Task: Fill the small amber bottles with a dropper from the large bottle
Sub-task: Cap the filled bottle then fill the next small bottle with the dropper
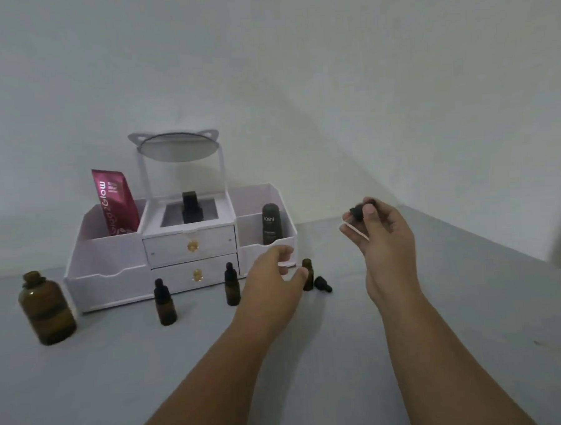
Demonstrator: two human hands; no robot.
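The right hand (pixel 382 231) is raised above the tabletop (pixel 409 335), pinching a dropper (pixel 358 212) by its black bulb, the clear tube slanting down and to the left from the fingers. Whether the tube holds any liquid cannot be told. The left hand (pixel 277 274) reaches forward with thumb and fingers narrowly apart, closing around an uncapped small amber bottle (pixel 307 274) that stands just right of it; the thumb seems to touch the glass, but no firm hold shows. A loose black dropper cap (pixel 322 284) lies on its side just beside that bottle.

Further left, two capped small amber bottles, one (pixel 231 284) near the left hand and one (pixel 164 303) beyond it, stand in front of a white drawer organiser (pixel 183 246). The large amber bottle (pixel 47 309) stands open at the far left, well apart from both hands.

As a judgement, the task is at an early stage: one small bottle is opened and ready for filling, the other two look untouched, and how full any bottle is cannot be read through the dark glass.
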